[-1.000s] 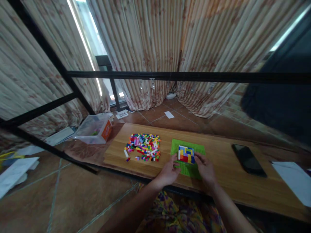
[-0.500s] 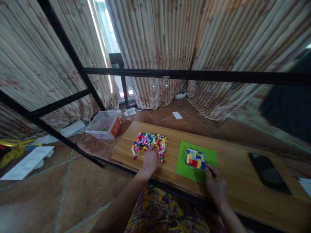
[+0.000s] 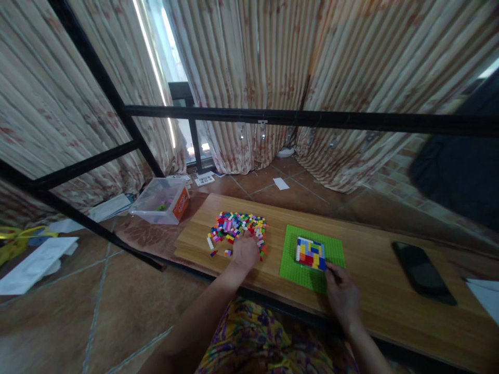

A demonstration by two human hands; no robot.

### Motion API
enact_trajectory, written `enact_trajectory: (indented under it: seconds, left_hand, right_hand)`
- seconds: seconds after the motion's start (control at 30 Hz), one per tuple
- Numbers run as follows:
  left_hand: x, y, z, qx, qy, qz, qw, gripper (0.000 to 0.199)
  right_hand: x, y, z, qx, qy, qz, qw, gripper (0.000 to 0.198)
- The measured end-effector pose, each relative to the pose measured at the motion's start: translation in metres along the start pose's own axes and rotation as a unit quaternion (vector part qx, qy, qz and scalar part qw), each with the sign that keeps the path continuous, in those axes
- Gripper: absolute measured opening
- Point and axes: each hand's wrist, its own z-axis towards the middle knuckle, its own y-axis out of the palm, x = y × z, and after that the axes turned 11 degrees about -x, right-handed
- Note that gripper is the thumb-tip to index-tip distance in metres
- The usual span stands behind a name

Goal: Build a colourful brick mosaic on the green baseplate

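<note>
My left hand (image 3: 246, 253) reaches down into the near side of a pile of small, many-coloured toy bricks (image 3: 234, 223). Its fingers are curled together and mostly hidden behind the back of the hand; what they pinch cannot be seen. On a green studded baseplate (image 3: 288, 259) lies a square built of toy bricks (image 3: 311, 253) in white, yellow, red, orange and blue. My right hand (image 3: 343, 292) is closed at the near right corner of this square, thumb and fingers gripping it there.
A wooden board tabletop (image 3: 374, 270) carries the bricks, the baseplate and a black phone (image 3: 423, 271) at right. Beyond its left end stands a clear plastic box (image 3: 158, 200) with a few pieces inside. A black metal bar (image 3: 218, 112) crosses in front of the curtains.
The whole view has shifted slightly, moving the table leftward in it. My left hand stays at the pile's near edge, slightly turned. My right hand keeps its grip on the square's corner.
</note>
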Motion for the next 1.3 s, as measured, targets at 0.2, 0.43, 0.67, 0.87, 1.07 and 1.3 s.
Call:
enact_trajectory:
  seconds: [0.2, 0.43, 0.67, 0.87, 1.07, 1.3]
  left_hand:
    - [-0.003, -0.003, 0.004, 0.001, -0.012, 0.013, 1.0, 0.023]
    - [0.007, -0.01, -0.01, 0.029, 0.069, -0.073, 0.995, 0.02]
    - [0.051, 0.015, -0.03, -0.201, 0.184, -0.308, 0.912, 0.032]
    - [0.063, 0.031, -0.023, -0.316, 0.169, -0.384, 0.851, 0.037]
    - [0.067, 0.037, -0.006, -0.212, 0.12, -0.391, 0.888, 0.035]
    - [0.061, 0.037, 0.011, -0.111, 0.079, -0.347, 0.928, 0.024]
  right_hand:
    - [-0.002, 0.0, 0.0, 0.002, -0.009, 0.011, 1.0, 0.037]
    - [-0.015, -0.001, -0.003, 0.031, -0.015, 0.064, 0.997, 0.036]
    - [-0.058, -0.006, -0.035, -0.116, -0.138, 0.048, 0.983, 0.027]
    - [-0.06, -0.013, -0.042, -0.167, -0.165, 0.026, 0.972, 0.023]
    - [-0.044, -0.016, -0.019, -0.07, -0.147, -0.022, 0.986, 0.024]
    - [-0.036, -0.008, 0.003, -0.01, -0.144, -0.08, 0.986, 0.025]
